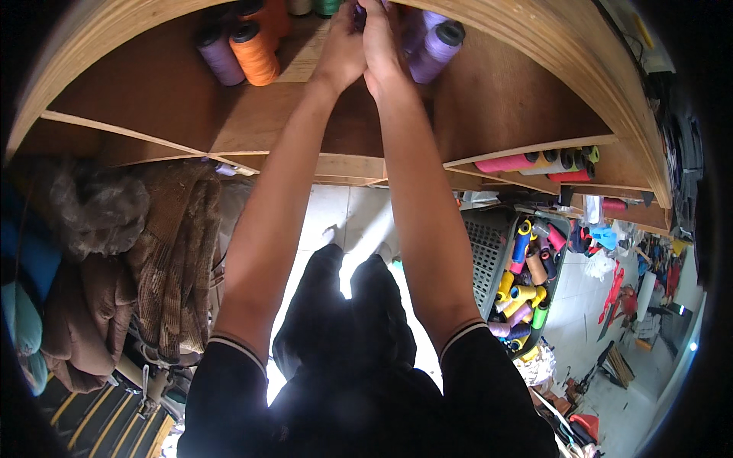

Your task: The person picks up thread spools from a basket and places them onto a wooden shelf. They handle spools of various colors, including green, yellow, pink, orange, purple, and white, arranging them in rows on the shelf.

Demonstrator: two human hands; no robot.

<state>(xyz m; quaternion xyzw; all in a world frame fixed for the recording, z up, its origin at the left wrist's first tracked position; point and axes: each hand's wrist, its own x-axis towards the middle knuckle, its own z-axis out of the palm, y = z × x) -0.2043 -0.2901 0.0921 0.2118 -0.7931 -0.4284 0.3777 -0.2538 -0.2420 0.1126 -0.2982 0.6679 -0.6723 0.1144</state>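
Observation:
Both my hands reach far into a wooden shelf compartment (pixel 496 91) at the top of the view. My left hand (pixel 343 55) and my right hand (pixel 381 47) are close together, wrists nearly touching. A bit of a purple thread spool (pixel 358 17) shows between them, and their fingers curl around it; the fingertips are partly cut off by the upper edge. Just right of my right hand stands a light purple thread cone (pixel 437 53) with a dark top. Left of my hands are an orange thread cone (pixel 255 55) and a darker purple cone (pixel 220 58).
Lower shelf cubbies at right hold a pink thread cone (pixel 505 162) and several others. A plastic crate (pixel 485 259) full of mixed spools stands on the floor at right. Brown knitted gloves (pixel 172 259) and a clear plastic bag (pixel 99 206) hang at left.

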